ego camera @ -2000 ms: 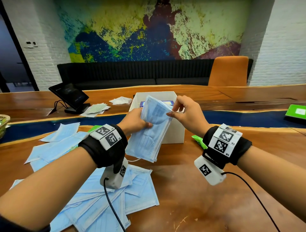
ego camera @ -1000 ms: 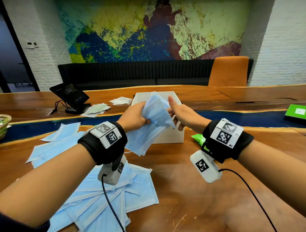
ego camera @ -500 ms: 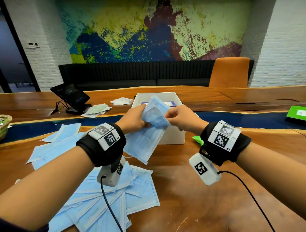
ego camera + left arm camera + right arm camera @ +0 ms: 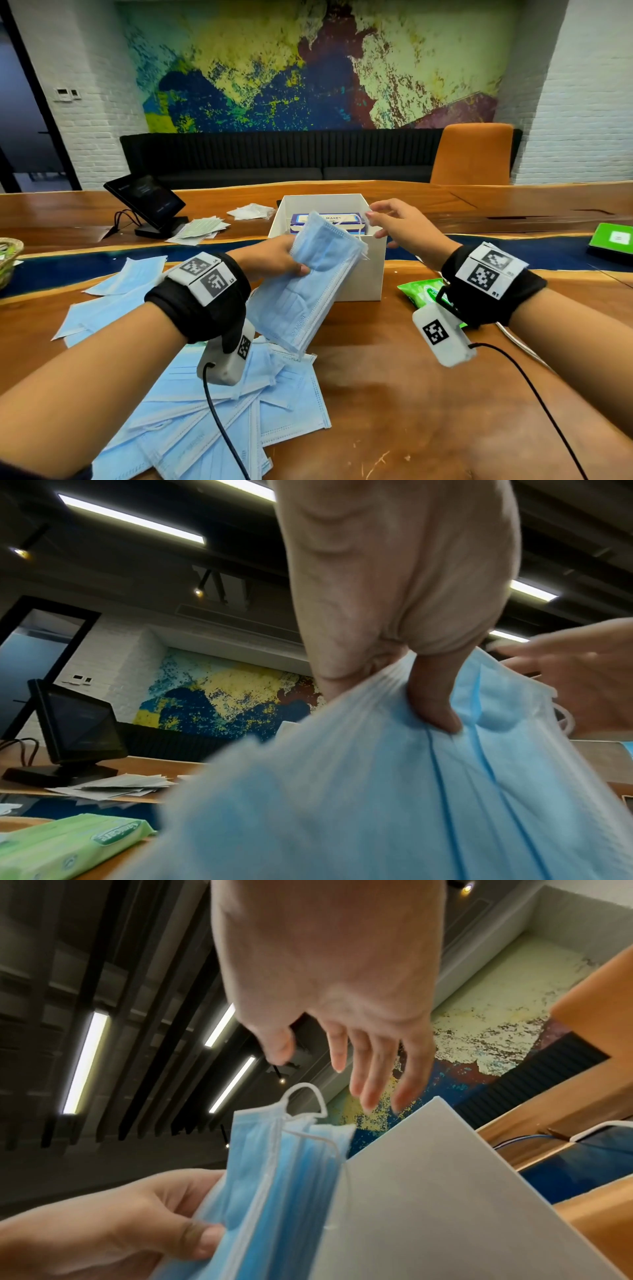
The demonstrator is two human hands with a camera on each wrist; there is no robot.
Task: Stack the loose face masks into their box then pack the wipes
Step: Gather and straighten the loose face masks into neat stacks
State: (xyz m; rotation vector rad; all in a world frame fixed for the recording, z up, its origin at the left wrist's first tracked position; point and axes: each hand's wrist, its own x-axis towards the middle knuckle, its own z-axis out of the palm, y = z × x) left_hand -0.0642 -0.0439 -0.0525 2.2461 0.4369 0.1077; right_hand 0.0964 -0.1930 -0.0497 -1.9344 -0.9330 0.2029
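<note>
The bundle of blue face masks (image 4: 308,281) hangs above the counter (image 4: 428,404) just in front of the white box (image 4: 371,274), held by the left hand (image 4: 274,258). That hand grasps it near its upper end, thumb across the near face and fingers (image 4: 433,704) curled behind, as the left wrist view shows. The bundle's long axis runs diagonally, upper end toward the box's open top and lower end pointing down toward the person; the upper corner overlaps the box's front wall. White ear loops stick out at the top edge, seen in the right wrist view.

The right hand (image 4: 400,224) is released: fingers spread and loosely extended over the box's right front corner, just beside the bundle's top, holding nothing. Whether a fingertip touches the masks cannot be told.

Inside the white box stands a blue-and-white mask carton (image 4: 327,222), its top showing behind the bundle. A green wipes pack (image 4: 423,291) lies on the counter to the right of the box, partly hidden by the right wrist. A heap of loose masks (image 4: 222,411) is spread over the counter under and to the left of the left forearm, with more masks (image 4: 116,294) farther left. Beyond, a small tilted screen (image 4: 145,200) on a stand sits with flat paper packets (image 4: 200,228) beside it. A green box (image 4: 613,240) lies at the far right edge.
</note>
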